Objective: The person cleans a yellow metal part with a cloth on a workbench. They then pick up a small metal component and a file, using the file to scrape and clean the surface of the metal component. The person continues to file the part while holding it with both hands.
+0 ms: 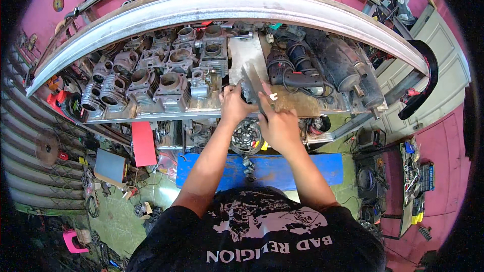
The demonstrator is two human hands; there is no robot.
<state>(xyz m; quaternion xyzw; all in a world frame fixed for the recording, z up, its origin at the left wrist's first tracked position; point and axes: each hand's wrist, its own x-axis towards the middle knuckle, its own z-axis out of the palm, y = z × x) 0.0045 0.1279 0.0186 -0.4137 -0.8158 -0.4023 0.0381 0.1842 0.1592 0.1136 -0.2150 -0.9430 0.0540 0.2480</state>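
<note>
Near the front edge of the workbench, my left hand is closed around the side of a small dark grey metal part, much of which is hidden by the fingers. My right hand grips the near end of a long flat metal file. The file slants away to the far left, lying over or against the part; exact contact cannot be made out. Beyond both hands lies a pale metal plate. A white open-ended piece shows just right of the file.
Several engine cylinder blocks crowd the bench's left half. To the right are a power drill with its cable and dark metal canisters. A white beam arches across the far side. Below stand a round metal part and a blue bench.
</note>
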